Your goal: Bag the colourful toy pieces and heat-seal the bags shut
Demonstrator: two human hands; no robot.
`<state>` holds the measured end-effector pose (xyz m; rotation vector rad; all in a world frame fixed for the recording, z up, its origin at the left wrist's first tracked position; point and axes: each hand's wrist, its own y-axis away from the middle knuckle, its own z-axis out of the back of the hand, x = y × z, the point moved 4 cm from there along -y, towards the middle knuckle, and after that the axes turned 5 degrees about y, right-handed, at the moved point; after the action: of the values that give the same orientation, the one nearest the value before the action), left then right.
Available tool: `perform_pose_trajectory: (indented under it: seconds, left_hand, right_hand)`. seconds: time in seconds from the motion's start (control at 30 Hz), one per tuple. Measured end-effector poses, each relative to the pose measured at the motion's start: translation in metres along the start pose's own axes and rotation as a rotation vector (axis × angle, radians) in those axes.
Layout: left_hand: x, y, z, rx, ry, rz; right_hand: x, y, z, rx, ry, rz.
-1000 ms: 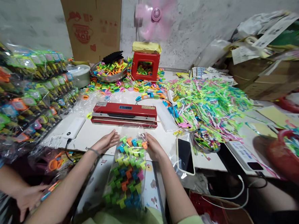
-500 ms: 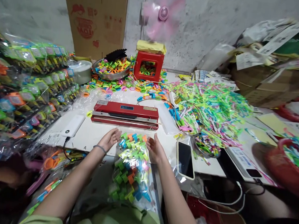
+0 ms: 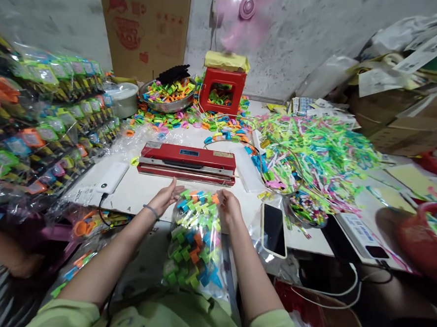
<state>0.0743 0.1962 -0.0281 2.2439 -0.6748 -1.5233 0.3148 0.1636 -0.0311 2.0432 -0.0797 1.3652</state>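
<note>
A clear plastic bag (image 3: 195, 241) full of small green, blue, orange and yellow plastic pieces lies in front of me, over the table's near edge. My left hand (image 3: 167, 200) is at its upper left corner, thumb raised and fingers stretched toward the plastic. On the opposite side my right hand (image 3: 231, 207) is beside the upper right corner, its fingers slightly bent and apart. Whether the fingertips touch the film is hard to make out. Just beyond the bag's top edge sits a red bar heat sealer (image 3: 187, 161).
A white power bank (image 3: 111, 177) lies left, a phone (image 3: 273, 230) right. Bagged toys (image 3: 38, 137) are stacked at far left. Loose colourful strips (image 3: 319, 150) cover the right side. Behind stand a metal bowl (image 3: 166, 103), a red stool (image 3: 224, 75) and a spinning pink fan (image 3: 247, 8).
My left hand's thumb has lifted and its fingers turned toward the bag. My right hand's fingers have bent inward a little. The camera view has shifted slightly.
</note>
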Motion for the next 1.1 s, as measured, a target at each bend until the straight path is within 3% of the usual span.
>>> perform_pose_trajectory:
  seconds: [0.17,0.37,0.53,0.7,0.8,0.97,1.1]
  left_hand:
    - [-0.012,0.023,-0.002,-0.077,-0.074,-0.166]
    - [-0.056,0.094,-0.006,-0.073,-0.166,-0.418]
    - [-0.083,0.155,0.000,-0.209,-0.431,-0.679]
    - [-0.098,0.184,0.008,-0.354,-0.412,-0.820]
    - [-0.100,0.169,0.013,-0.362,-0.361,-0.829]
    - [-0.081,0.090,0.031,-0.252,-0.100,-0.568]
    - [-0.076,0.044,0.049,-0.274,-0.007,-0.450]
  right_hand:
    - [0.023,0.031,0.006,0.065,0.037,0.133]
    - [0.054,0.098,0.014,0.175,0.022,0.338]
    - [0.071,0.153,0.015,0.182,0.086,0.624]
    - [0.087,0.185,0.012,0.166,0.171,0.748]
    - [0.085,0.173,0.004,0.161,0.200,0.722]
    - [0.048,0.106,-0.024,0.216,0.155,0.434]
    - [0.027,0.064,-0.048,0.175,0.112,0.349]
